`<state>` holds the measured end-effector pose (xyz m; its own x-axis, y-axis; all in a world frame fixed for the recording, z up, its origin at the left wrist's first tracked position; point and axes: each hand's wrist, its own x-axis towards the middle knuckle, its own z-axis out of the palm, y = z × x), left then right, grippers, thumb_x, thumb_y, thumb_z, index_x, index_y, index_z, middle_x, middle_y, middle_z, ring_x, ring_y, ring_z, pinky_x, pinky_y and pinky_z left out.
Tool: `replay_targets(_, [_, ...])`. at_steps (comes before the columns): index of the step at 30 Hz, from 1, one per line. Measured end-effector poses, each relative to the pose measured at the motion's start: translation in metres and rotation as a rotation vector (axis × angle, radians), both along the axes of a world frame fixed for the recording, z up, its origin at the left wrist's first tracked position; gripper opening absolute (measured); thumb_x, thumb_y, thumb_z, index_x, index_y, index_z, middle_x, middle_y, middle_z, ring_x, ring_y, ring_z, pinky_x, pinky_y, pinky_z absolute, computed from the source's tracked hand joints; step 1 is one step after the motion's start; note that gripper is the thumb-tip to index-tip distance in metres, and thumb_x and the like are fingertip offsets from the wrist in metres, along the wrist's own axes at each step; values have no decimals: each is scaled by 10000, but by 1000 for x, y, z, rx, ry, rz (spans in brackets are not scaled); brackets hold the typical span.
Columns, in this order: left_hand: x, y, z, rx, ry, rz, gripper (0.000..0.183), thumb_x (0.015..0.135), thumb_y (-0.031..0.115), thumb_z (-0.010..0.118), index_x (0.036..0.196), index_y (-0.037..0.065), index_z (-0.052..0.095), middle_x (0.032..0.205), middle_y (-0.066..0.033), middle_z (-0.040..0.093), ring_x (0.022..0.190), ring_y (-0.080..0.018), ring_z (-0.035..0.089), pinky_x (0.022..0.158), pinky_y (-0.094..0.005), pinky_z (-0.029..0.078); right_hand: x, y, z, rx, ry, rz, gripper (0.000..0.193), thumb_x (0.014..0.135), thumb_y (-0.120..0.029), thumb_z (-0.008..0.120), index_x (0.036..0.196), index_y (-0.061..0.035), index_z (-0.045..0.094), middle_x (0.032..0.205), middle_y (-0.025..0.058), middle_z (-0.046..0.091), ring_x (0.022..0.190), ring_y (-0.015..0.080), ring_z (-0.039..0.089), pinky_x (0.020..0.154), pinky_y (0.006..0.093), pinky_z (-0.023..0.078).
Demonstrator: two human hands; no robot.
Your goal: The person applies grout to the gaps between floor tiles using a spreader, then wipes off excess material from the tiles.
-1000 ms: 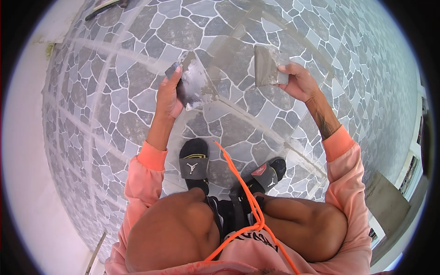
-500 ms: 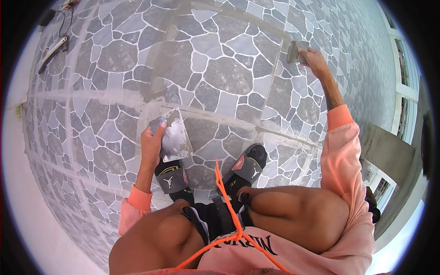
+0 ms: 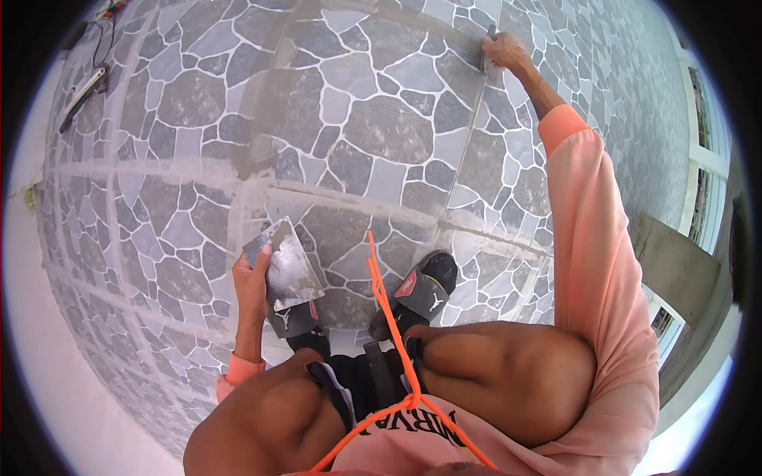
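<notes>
I hold a flat rectangular metal plate [image 3: 295, 266] in my left hand [image 3: 251, 285], thumb on top and fingers beneath. Grey grout-like paste is smeared over its face. It sits low, just above my left sandal [image 3: 294, 321]. My right arm reaches far forward, where my right hand [image 3: 508, 52] grips a small flat grey scraper [image 3: 490, 65]. The scraper is seen nearly edge-on at a straight joint [image 3: 468, 147] between stone-patterned tiles [image 3: 381, 131], and my fingers cover part of it. Its lower edge appears to touch the floor there.
A long tool with a pale handle [image 3: 83, 97] lies at the far left, with a dark cable [image 3: 101, 44] beyond it. Grout-smeared joints [image 3: 341, 202] cross the floor. My right sandal [image 3: 425, 293] stands near the middle. A concrete block [image 3: 675, 266] and white railing [image 3: 706, 155] edge the right.
My right hand has moved forward and slightly left with the scraper, turning it from face-up to nearly edge-on at the joint. My left hand and the plate have dropped slightly lower and left.
</notes>
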<state>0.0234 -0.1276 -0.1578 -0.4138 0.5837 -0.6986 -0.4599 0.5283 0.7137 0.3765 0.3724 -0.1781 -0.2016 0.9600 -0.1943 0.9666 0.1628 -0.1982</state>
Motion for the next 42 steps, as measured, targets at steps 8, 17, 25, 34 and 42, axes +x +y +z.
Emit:
replay_targets(8, [-14,17,7,19,-1,-1,215,908,165,630,1035,-8,624,907,-15,648,769,-77,578,697,-243,475,13,-9,17,-173,-139,-172,444,801,-323,536,876,98,656,786,199,666,673,295,683,577,342,549])
replay_targets(17, [-20,20,8,40,0,3,220,911,165,624,1053,-4,620,935,-19,644,800,-72,575,710,-231,469,16,23,39,-194,-4,-9,391,783,-228,547,1008,80,636,847,215,666,740,317,665,708,401,543])
replay_targets(25, [-20,20,4,71,-56,58,233,916,165,618,1077,-4,619,946,-18,646,815,-78,583,724,-241,480,36,-17,2,-7,-224,396,389,828,-103,498,1191,8,582,1124,245,605,1012,413,586,902,442,461])
replay_targets(34, [-12,40,8,98,-121,-30,223,917,158,619,1069,-5,622,956,-26,652,821,-81,591,734,-245,483,42,-39,47,-413,-26,16,403,830,-249,549,1053,80,617,844,164,666,812,244,667,796,362,528])
replay_targets(42, [-11,39,8,73,-139,5,220,915,160,623,1053,-10,621,936,-27,650,793,-78,592,718,-238,485,-27,-55,-21,94,-371,154,481,810,-328,486,987,100,618,842,244,661,699,303,690,663,376,561])
